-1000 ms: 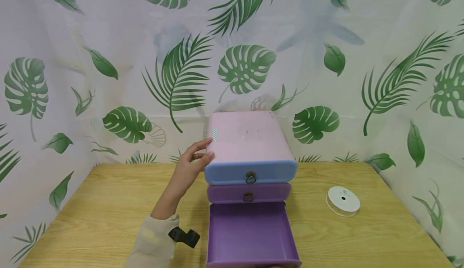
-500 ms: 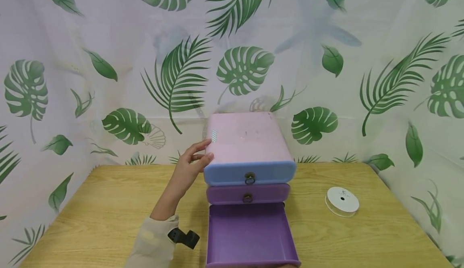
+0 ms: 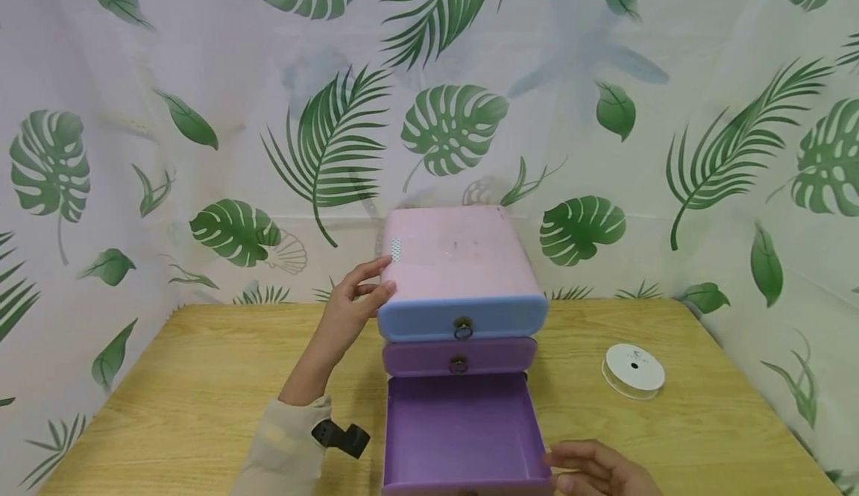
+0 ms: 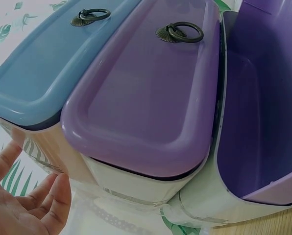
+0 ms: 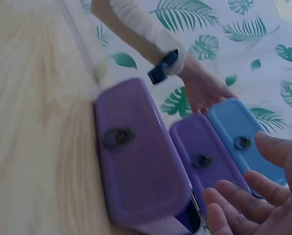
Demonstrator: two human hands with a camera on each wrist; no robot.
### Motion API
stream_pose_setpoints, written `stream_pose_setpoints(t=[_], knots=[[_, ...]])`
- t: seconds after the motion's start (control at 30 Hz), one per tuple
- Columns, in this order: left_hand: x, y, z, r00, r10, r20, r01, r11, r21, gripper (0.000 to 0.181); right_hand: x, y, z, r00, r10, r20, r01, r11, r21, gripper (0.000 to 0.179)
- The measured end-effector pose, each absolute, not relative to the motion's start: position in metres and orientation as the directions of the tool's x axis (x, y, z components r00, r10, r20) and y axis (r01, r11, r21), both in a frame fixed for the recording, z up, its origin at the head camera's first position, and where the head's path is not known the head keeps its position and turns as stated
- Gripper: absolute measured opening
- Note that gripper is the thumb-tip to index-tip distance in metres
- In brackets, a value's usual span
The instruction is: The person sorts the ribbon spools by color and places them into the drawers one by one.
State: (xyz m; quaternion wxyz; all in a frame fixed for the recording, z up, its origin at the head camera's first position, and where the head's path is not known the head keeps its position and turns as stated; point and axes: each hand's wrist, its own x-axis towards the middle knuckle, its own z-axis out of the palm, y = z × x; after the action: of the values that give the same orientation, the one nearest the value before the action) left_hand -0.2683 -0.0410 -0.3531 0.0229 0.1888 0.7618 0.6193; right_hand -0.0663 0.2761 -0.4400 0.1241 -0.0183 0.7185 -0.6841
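Note:
A small drawer cabinet with a pink top [image 3: 463, 250] stands at the middle of the table. Its top drawer has a blue front [image 3: 463, 318], and the middle drawer has a purple front [image 3: 429, 359]; both are closed. The bottom purple drawer [image 3: 463, 432] is pulled far out, with nothing visible inside. My left hand [image 3: 349, 306] rests its fingertips on the cabinet's upper left side, thumb near the front edge. My right hand [image 3: 597, 470] is beside the front right corner of the pulled-out drawer, fingers extended and loosely bent, holding nothing. Ring pulls [image 5: 119, 138] hang on the drawer fronts.
A white ribbon spool [image 3: 634, 371] lies on the wooden table [image 3: 221, 377] to the right of the cabinet. Behind the table hangs a leaf-patterned cloth [image 3: 335, 48]. A dark band [image 3: 341, 438] is strapped round the left sleeve.
My right hand has come into view from below the drawer front and moved to its right corner. The drawer and left hand have stayed in place.

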Motion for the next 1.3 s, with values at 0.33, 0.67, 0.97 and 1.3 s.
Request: stream_pose_setpoints(t=[0.33,0.67,0.97,1.3], knots=[[-0.269,-0.043,-0.355,-0.921,0.334,0.202,0.264,0.152,0.952,0.043,-0.083,0.297,-0.400,-0.968,0.220,-0.120,0.227,0.570,-0.789,0.056],[-0.271,-0.043,-0.357,-0.922,0.335,0.194,0.255,0.149,0.955,0.042,-0.101,0.328,-0.409,-0.942,0.285,0.178,0.089,0.724,-0.684,0.054],[-0.271,-0.042,-0.356,-0.926,0.326,0.191,0.251,0.151,0.956,0.043,-0.124,0.353,-0.419,-0.924,0.318,0.212,0.084,0.710,-0.700,0.070],[-0.270,-0.042,-0.356,-0.924,0.328,0.198,0.256,0.145,0.956,0.043,-0.147,0.375,-0.439,-0.914,0.331,0.236,0.103,0.749,-0.655,0.079]])
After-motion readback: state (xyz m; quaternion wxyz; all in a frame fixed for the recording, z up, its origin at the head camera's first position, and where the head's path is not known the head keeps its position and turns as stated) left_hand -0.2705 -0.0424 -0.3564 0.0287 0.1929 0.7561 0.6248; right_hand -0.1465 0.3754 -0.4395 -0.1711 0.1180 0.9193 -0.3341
